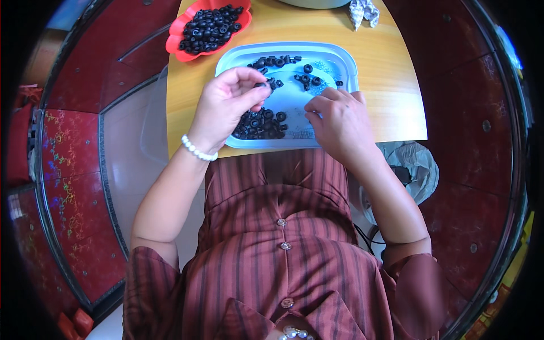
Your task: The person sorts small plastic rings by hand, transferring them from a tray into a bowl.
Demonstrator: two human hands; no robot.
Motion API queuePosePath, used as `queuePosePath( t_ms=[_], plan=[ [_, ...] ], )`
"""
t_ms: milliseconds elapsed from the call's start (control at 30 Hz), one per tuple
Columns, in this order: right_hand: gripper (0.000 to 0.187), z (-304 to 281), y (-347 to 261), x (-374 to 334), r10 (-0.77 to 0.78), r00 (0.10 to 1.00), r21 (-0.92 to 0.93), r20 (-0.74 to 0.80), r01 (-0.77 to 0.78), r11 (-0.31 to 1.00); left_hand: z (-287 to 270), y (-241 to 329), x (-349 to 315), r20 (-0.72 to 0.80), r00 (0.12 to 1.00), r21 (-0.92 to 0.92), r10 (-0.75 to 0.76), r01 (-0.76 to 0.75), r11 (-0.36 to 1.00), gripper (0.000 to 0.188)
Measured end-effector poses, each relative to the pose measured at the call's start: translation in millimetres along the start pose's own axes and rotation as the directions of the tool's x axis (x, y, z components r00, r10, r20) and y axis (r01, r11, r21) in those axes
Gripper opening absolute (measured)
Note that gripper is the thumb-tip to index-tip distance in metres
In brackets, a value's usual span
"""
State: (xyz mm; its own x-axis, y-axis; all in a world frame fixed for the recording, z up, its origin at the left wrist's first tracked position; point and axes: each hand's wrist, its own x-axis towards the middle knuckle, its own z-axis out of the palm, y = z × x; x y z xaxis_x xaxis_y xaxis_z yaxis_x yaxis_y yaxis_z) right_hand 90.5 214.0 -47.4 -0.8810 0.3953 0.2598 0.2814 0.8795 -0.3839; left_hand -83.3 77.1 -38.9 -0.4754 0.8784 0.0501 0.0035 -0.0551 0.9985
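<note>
- One wooden counter, pale blue tray on it
- red bowl heaped with black parts, just past the tray
- right hand over the tray, fingers curled, can't tell if it's gripping anything
- left hand over it too, pinching a tiny black piece

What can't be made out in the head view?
Head view:
1. Right hand: its own back hides whether it grips anything.
2. Dark piece in the left hand: fingers cover its shape.
3. Clear bits in the tray: too small to identify.
4. Pale container: cut off by the top edge.
</note>
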Motion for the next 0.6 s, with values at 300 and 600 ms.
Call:
queuePosePath(
  t_ms=[300, 600],
  plan=[
    [0.004, 12.5, -6.8, 10.0, -0.001, 1.000, -0.130, 0.008, 0.002, 0.992, 2.7, 16.3, -61.0, 0.113, 0.943, -0.555, -0.313, 0.321, 0.767, 0.028],
    [0.018, -31.5, -25.9, -1.1, 0.216, 0.963, 0.664, 0.160, -0.267, 0.698, 17.9, 20.0, -82.8, 0.202, 0.949, -0.656, -0.240, 0.313, 0.687, 0.029]
  ],
)
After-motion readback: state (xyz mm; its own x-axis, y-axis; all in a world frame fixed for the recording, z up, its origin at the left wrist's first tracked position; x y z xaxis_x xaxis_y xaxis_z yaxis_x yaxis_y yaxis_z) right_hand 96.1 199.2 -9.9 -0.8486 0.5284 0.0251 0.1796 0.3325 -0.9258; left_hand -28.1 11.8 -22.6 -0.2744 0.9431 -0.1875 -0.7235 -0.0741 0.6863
